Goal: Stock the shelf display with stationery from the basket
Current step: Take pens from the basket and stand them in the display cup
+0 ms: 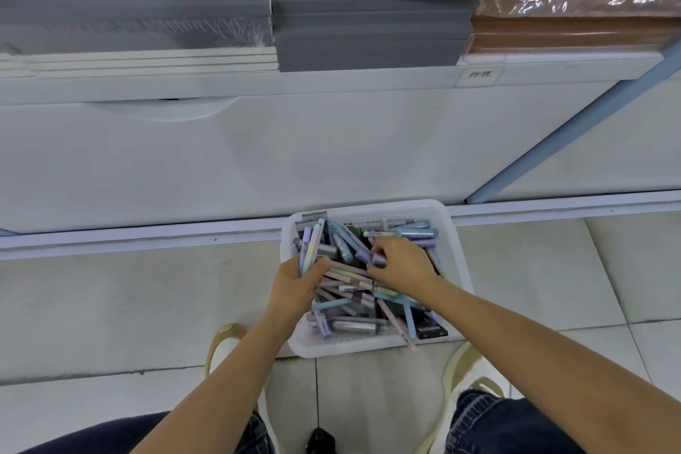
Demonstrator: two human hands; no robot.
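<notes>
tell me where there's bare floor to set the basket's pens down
Bare tile lies left of the white basket, below the shelf base, and right of it. Crowded: inside the basket, where both hands dig, and the stacked shelf top.

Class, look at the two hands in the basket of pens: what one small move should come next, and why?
Probably the right hand should lift the purple pen it pinches and pass it into the bundle of pens held by the left hand. That bundle is already gathered upright, while the white basket on the floor is full.
</notes>
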